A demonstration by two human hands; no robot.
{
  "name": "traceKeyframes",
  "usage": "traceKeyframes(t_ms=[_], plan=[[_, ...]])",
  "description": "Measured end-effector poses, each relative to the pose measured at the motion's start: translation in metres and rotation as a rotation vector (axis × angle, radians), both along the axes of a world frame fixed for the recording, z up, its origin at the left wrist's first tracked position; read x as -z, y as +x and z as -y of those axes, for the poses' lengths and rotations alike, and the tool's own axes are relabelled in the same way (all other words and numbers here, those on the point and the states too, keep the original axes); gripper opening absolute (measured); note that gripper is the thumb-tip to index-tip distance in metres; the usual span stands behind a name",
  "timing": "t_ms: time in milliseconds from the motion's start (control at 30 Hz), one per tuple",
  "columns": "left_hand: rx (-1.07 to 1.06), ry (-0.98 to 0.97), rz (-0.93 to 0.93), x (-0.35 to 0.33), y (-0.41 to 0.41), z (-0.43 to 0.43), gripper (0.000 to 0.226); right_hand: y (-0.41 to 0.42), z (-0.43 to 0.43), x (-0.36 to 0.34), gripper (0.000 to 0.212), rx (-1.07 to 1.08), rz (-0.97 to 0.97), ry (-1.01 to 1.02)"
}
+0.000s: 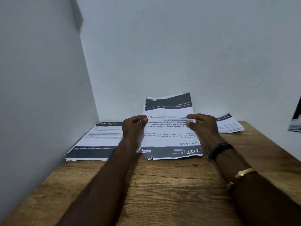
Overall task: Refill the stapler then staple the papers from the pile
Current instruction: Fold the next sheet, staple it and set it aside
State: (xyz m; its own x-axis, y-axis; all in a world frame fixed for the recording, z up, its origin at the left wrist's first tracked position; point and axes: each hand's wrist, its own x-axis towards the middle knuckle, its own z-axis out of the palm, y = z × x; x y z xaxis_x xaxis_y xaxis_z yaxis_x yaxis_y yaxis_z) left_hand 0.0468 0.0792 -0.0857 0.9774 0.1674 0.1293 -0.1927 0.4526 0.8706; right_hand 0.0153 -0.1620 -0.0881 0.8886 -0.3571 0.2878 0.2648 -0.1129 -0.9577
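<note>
Both hands hold up a set of printed papers (169, 132) over the wooden table (162, 185), its lower edge on the tabletop. The sheets face me upside down, with dark bands at top and bottom and the words "Lemon Juicing". My left hand (133, 128) pinches the left edge. On the right edge, my right hand (203, 126) grips with curled fingers. A pile of similar printed papers (96, 141) lies flat at the left by the wall. No stapler is in view.
More printed sheets (228, 123) lie at the back right of the table. A dark object (295, 118) shows at the right frame edge. Walls close the table in on the left and behind. Bare wood lies in front of the papers.
</note>
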Motion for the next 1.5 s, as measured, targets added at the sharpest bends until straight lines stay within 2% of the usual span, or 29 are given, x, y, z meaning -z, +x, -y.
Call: traceKeyframes(t_ms=[67,167,333,500,600,667,800,933,1000,1133,1233,1333,1433,1500], plan=[[-0.025,0.033,-0.011,0.0,-0.002,0.001,0.01,0.002,0.002,0.0,0.022,0.032,0.001,-0.021],[-0.022,0.13,0.003,0.0,-0.003,0.001,0.024,0.004,0.001,-0.001,0.016,0.085,0.015,-0.077],[0.035,0.49,0.134,-0.009,-0.004,-0.018,0.037,-0.002,-0.001,-0.008,0.008,0.217,0.093,-0.199],[-0.29,0.687,0.358,-0.019,-0.006,-0.018,0.021,-0.013,-0.004,-0.029,0.007,0.336,0.29,-0.375],[-0.483,0.621,0.443,-0.027,-0.01,-0.016,0.015,-0.021,-0.01,-0.041,0.006,0.356,0.379,-0.364],[-0.52,0.55,0.46,-0.029,-0.013,-0.014,0.014,-0.027,-0.015,-0.044,0.006,0.331,0.436,-0.348],[-0.344,0.337,0.375,-0.028,-0.012,-0.007,0.008,-0.029,-0.02,-0.042,0.005,0.229,0.446,-0.297],[-0.111,0.061,0.052,-0.021,-0.008,-0.009,0.007,-0.024,-0.014,-0.029,0.006,0.183,0.372,-0.335],[-0.013,-0.01,-0.051,-0.012,-0.005,-0.016,0.005,-0.021,-0.011,-0.022,0.006,0.15,0.343,-0.374],[0.048,0.142,-0.119,0.002,-0.004,-0.017,0.037,-0.018,-0.009,-0.009,0.01,0.079,0.163,-0.442],[0.0,0.173,-0.137,0.011,0.0,-0.017,0.045,-0.02,-0.014,-0.002,0.019,-0.011,0.004,-0.57],[-0.064,0.25,-0.173,0.02,0.009,-0.018,0.048,-0.029,-0.027,-0.004,0.016,-0.011,-0.053,-0.708],[-0.166,0.318,-0.163,0.024,0.014,-0.02,0.048,-0.036,-0.046,-0.014,0.015,-0.013,-0.089,-0.941],[-0.185,0.355,-0.159,0.026,0.018,-0.022,0.049,-0.038,-0.06,-0.015,0.036,0.025,-0.169,-1.163]])
